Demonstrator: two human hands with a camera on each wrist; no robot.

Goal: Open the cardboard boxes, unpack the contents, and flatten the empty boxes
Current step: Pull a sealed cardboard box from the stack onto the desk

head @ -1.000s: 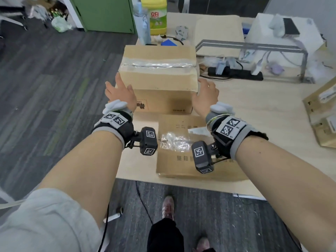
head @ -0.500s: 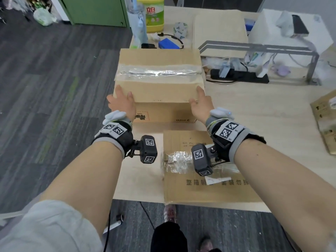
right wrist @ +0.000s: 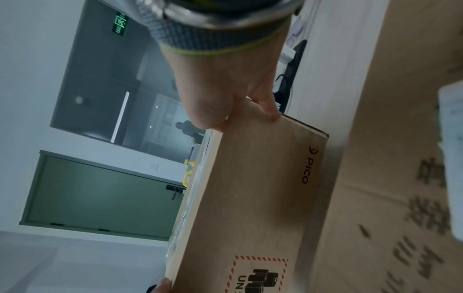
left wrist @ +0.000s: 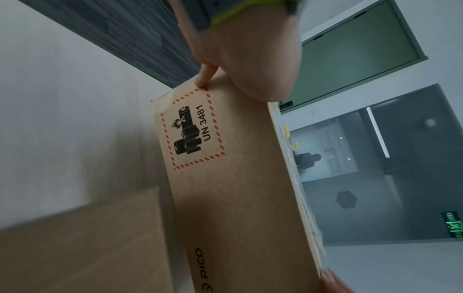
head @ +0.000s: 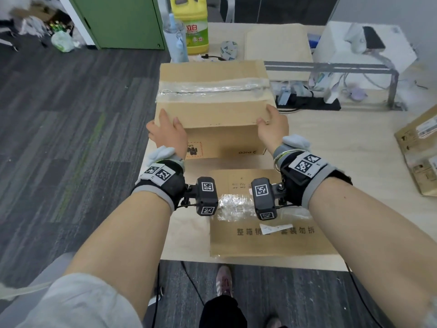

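Two hands hold one sealed PICO box (head: 212, 107) in the head view: the left hand (head: 169, 136) grips its near left corner and the right hand (head: 273, 129) its near right corner, thumbs on top and fingers around the sides. Clear tape (head: 212, 87) runs unbroken across the lid, so I judge this box is not yet opened. Just in front of it, a flattened box (head: 272, 240) with printed characters lies on the wooden table (head: 354, 143), so that part seems done. To the right of the PICO box, more cartons (head: 421, 147) wait at the table edge.

From the left wrist, a fingertip (left wrist: 204, 79) presses the box face beside the battery warning label (left wrist: 192, 128).

From the right wrist, the curled fingers (right wrist: 265, 107) clamp the corner near the PICO logo (right wrist: 309, 168).
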